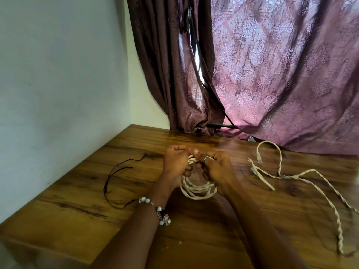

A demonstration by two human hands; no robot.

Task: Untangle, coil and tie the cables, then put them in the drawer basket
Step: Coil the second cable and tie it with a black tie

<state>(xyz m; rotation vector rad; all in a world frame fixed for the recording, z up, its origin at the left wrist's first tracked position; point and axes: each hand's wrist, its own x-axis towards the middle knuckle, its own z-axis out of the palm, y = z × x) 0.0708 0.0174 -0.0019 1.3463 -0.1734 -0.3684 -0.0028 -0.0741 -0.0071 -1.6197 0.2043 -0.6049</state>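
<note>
Your left hand (175,162) and right hand (215,169) meet over the middle of the wooden table (77,200), fingers of both curled tight around the top of a coiled cream cable (196,189); its loops hang down between your wrists and touch the tabletop; a second cream twisted cable (303,177) sprawls uncoiled to the right, its plug ends near the far edge; a thin black cord (116,175) lies loose on the left, near the wall (58,74); purple curtains (281,74) hang at the far side; a beaded bracelet (155,208) circles your left wrist.
</note>
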